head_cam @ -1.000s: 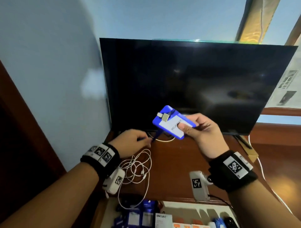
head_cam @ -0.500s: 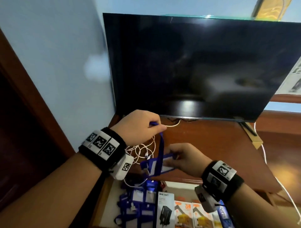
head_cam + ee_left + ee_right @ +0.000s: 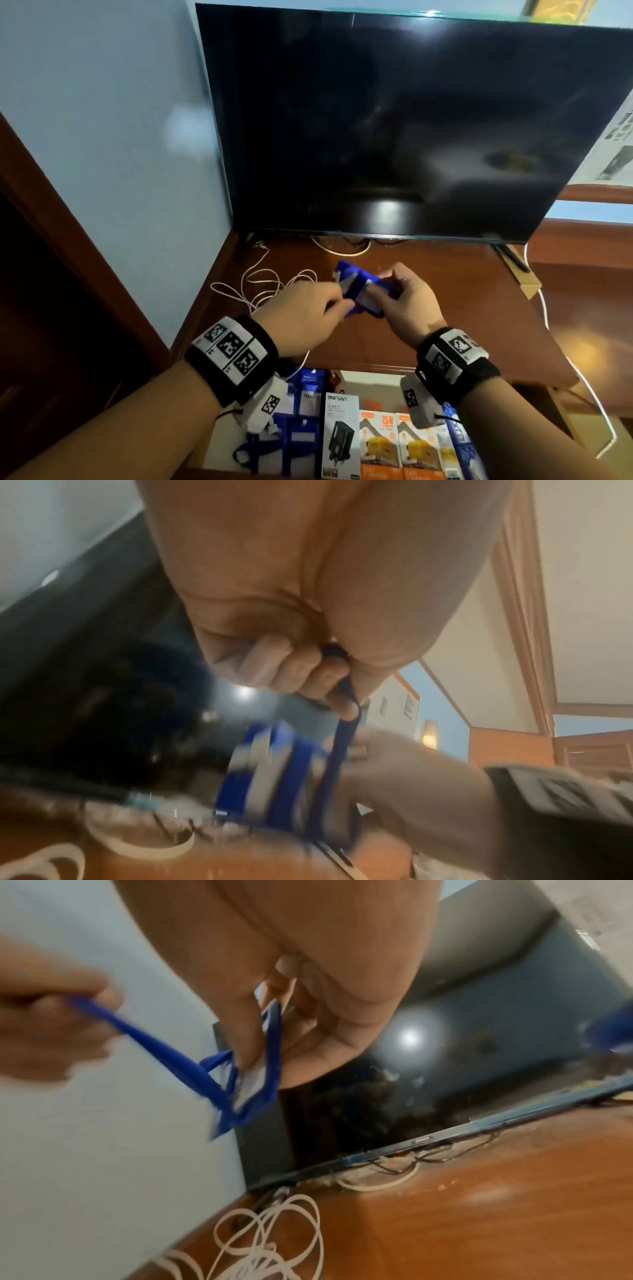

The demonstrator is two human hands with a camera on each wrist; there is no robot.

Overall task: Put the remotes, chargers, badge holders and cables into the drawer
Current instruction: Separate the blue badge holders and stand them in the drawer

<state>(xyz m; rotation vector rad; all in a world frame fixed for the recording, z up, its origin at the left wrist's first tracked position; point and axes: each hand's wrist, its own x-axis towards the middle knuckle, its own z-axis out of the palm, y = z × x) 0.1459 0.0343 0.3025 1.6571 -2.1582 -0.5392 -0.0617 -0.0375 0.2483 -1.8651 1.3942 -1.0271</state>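
Observation:
A blue badge holder (image 3: 359, 289) with a white card hangs above the wooden tabletop (image 3: 428, 308), between both hands. My right hand (image 3: 404, 298) pinches the holder (image 3: 260, 1074) by its edge. My left hand (image 3: 315, 308) pinches its blue lanyard (image 3: 346, 723), which runs taut to the holder (image 3: 274, 772). A tangle of white cable (image 3: 270, 284) lies on the tabletop to the left, behind my left hand. Below the table edge the open drawer (image 3: 222, 445) holds several blue badge holders (image 3: 301, 421) and boxed chargers (image 3: 383, 445).
A large dark TV (image 3: 394, 120) stands at the back of the tabletop, with cords under it. A white cable (image 3: 555, 342) trails off the table's right side. A blue wall is at the left.
Both hands with the badge holder rose from near the drawer's edge to above the tabletop. My left hand came in close to the right, and the lanyard span is shorter.

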